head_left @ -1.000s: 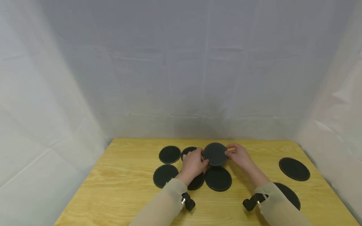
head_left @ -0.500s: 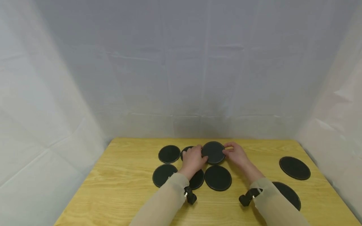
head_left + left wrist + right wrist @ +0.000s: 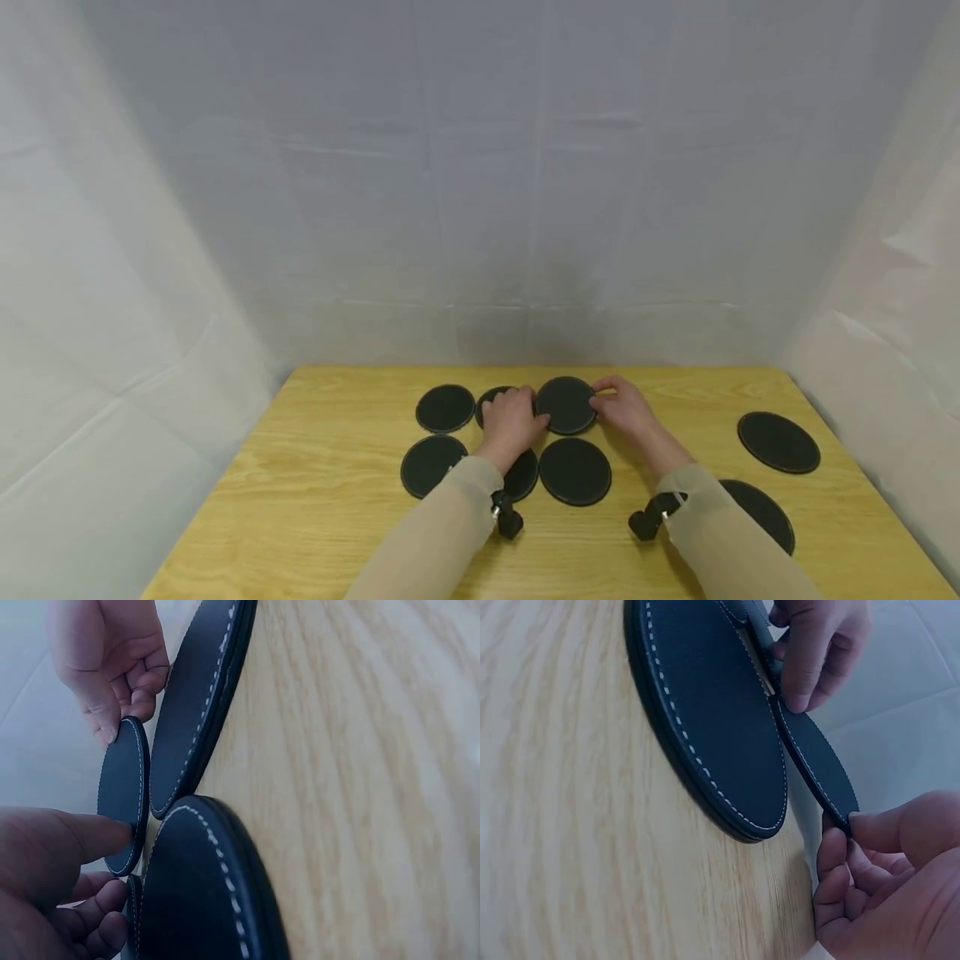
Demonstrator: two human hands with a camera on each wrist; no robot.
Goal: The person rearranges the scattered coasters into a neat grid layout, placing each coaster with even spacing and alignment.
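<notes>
Clearly the risk sits with the round black coaster (image 3: 566, 405), held between both hands at the far middle of the wooden surface (image 3: 315, 517). From the left, the left hand (image 3: 511, 422) presses its thumb and fingers (image 3: 90, 832) on one rim; the right hand (image 3: 624, 410) pinches the opposite rim with curled fingers (image 3: 840, 859). Only the thin edges are gripped, so uneven pressure could flip it free, dropping it askew onto the near coaster (image 3: 574, 471) or nudging the coaster under the left hand (image 3: 491, 398).
</notes>
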